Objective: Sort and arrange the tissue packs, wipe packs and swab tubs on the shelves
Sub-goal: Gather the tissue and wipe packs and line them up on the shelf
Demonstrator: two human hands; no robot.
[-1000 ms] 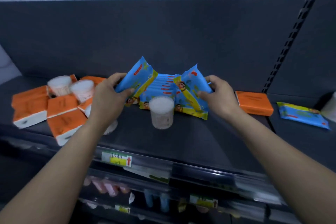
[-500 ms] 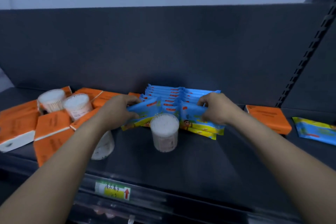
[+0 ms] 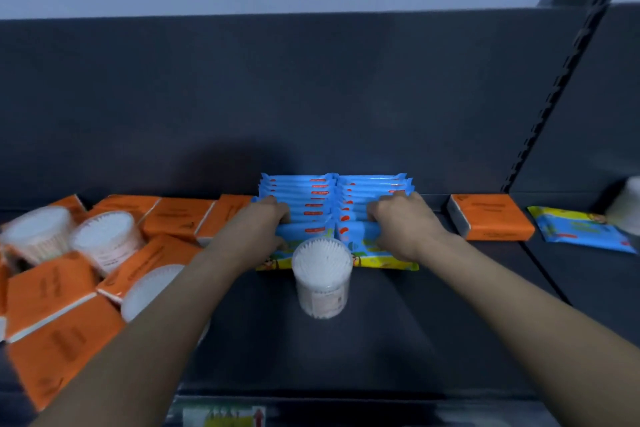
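Observation:
Two rows of blue wipe packs stand on edge against the dark back panel of the shelf. My left hand grips the left end of the front packs, fingers curled over their tops. My right hand grips the right end the same way. A clear swab tub stands upright just in front of the packs, between my wrists. Orange tissue packs lie jumbled at the left with more swab tubs among them.
One orange tissue pack lies alone to the right of the wipes. A loose blue wipe pack lies flat on the adjoining shelf at the far right, next to a blurred white tub. A price label sits on the front rail.
The wipe packs, held fanned and lifted a second ago, now stand in two tidy rows pushed back against the panel. Both hands moved forward with them.

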